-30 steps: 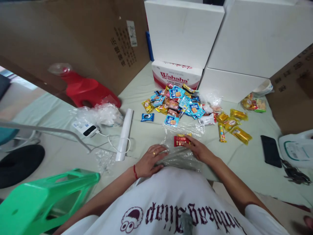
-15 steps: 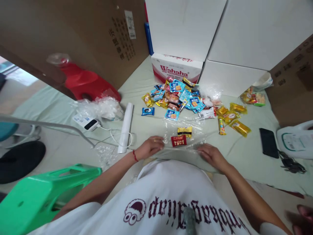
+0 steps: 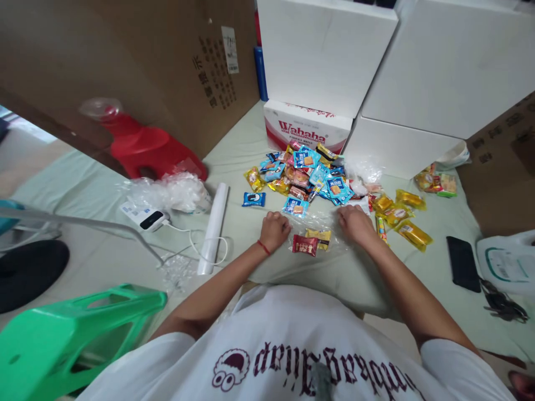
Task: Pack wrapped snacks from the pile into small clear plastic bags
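A sheet of clear plastic film [image 3: 334, 253] lies on the green cloth, with a red snack packet [image 3: 305, 245] and a yellow snack packet [image 3: 324, 239] on it. At the film's left side, my left hand [image 3: 275, 231] is closed with its fingers curled on the plastic. My right hand [image 3: 356, 224] pinches the film's far right part, close to a white packet [image 3: 363, 204]. Just beyond the film sits a blue biscuit packet [image 3: 295, 206]. Behind it is a heap of mixed wrapped snacks [image 3: 307, 172]. My fingertips are partly hidden.
A white roll [image 3: 214, 228] and a white device with a cable [image 3: 154, 220] lie left, near a red jug [image 3: 146, 146]. Yellow packets [image 3: 412, 234], a black phone [image 3: 463, 263] and keys [image 3: 505, 301] are on the right. A Wahaba box [image 3: 307, 125] stands behind; a green stool [image 3: 54, 334] is lower left.
Both hands have moved from the film's near edge toward its far side. The red packet now overlaps the yellow one, and the view has shifted slightly.
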{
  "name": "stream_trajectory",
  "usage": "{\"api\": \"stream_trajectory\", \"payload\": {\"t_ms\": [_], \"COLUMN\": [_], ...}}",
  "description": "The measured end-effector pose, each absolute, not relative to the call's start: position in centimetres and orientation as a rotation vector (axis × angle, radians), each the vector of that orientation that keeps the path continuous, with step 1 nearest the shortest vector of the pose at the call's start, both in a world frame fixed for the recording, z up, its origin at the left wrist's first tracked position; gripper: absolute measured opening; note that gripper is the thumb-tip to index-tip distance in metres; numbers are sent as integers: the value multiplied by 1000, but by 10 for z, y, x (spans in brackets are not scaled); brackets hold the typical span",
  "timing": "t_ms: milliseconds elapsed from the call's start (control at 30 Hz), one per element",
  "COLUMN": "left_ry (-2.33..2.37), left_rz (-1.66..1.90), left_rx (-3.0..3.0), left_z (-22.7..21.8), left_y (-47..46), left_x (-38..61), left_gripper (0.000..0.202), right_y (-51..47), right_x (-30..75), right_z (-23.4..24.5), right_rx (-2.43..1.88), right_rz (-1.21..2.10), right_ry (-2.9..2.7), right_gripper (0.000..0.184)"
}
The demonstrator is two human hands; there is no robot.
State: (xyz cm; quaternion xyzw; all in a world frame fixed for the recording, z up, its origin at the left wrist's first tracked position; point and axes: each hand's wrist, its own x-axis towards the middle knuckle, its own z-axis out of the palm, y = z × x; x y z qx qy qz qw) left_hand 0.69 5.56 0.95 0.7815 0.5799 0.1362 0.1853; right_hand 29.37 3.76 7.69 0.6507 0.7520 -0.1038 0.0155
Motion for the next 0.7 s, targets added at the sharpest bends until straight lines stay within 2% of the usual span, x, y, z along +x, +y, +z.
{"api": "stream_trajectory", "payload": {"t_ms": [67,133,200,267,333,467,500,600,700], "left_ry": [1698,1777,1828,1839,1844,1777,1746,1671,1551], "left_rz": [451,491,465,419,419,514,543,636,704], "left_rx": [2157,2110,2075,2054,2032,2000,1996,1970,1915], "left_z": [10,12,15,16,17,16,16,14,16], "left_y": [50,47,45,44,44,45,46,50,55], "left_x": [8,9,11,12,14,15,15,11,2], "left_gripper": [22,47,69,76,69,20,13,10,18], "right_y": [57,76,90,97,97,68,57,18,-14], "right_x": [276,258,245,239,238,238,236,229,224], "right_z": [77,73,69,67,72,94,98,102,89], "right_rx": [1912,1808,1758,1721,1687,1601,1554,1374,1267], "right_rz": [-344,-503,-620,-682,-723,-626,-564,-390,-285], "right_ry": [2446,2418,2354,2342,2375,2541,2568,2601,2611], "right_gripper": [39,49,43,26,19,29,32,38,47]}}
